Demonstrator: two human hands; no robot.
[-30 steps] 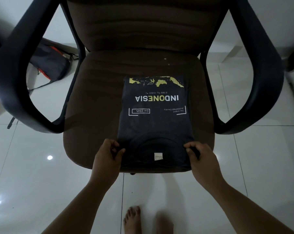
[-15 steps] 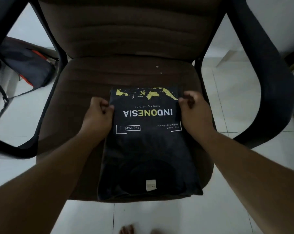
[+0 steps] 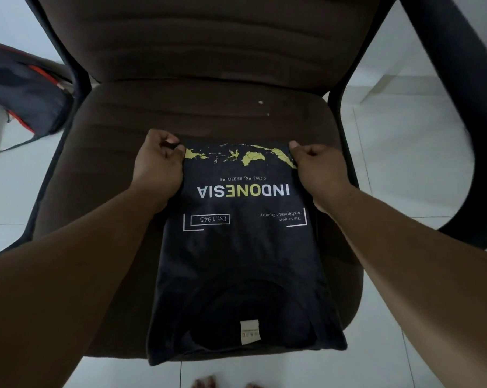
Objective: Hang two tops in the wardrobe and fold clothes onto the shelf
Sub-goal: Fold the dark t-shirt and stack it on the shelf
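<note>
White floor tiles (image 3: pixel 404 169) surround a brown chair (image 3: pixel 203 107), and on its seat lies our folded shirt (image 3: pixel 236 261), collar near, print facing up. Both arms reach forward. Our left hand (image 3: pixel 159 163) pinches the shirt's far left corner, fingers curled, knuckles up. Our right hand (image 3: pixel 319 166) pinches the far right corner likewise. A bag (image 3: pixel 24 93) lies on the floor at left.

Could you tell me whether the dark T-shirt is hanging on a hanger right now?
No, the T-shirt lies folded flat on the chair seat, with the left hand and right hand gripping its far corners.
</note>
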